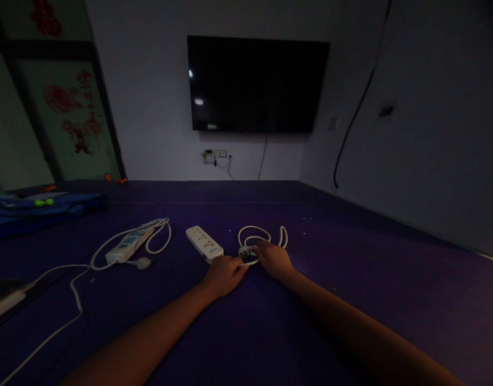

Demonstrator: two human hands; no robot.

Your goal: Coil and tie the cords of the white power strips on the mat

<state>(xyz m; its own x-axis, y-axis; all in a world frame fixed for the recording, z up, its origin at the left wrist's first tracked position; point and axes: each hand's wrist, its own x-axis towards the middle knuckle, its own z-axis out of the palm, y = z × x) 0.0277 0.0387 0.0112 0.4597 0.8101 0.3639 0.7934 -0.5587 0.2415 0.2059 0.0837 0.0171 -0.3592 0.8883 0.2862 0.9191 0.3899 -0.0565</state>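
Note:
A white power strip with several sockets lies on the dark purple surface in front of me. My left hand is at its near end, fingers closed around the white cord where it seems to leave the strip; the exact grip is partly hidden. Just to the right, my right hand pinches a white plug, its pins side turned toward my left hand. The rest of the cord loops loosely behind and beside my right hand.
To the left lies a second power strip with a coiled cord and its plug. Another white strip is at the left edge, trailing a cord. Blue cloth lies farther back. A television hangs on the wall above wall sockets.

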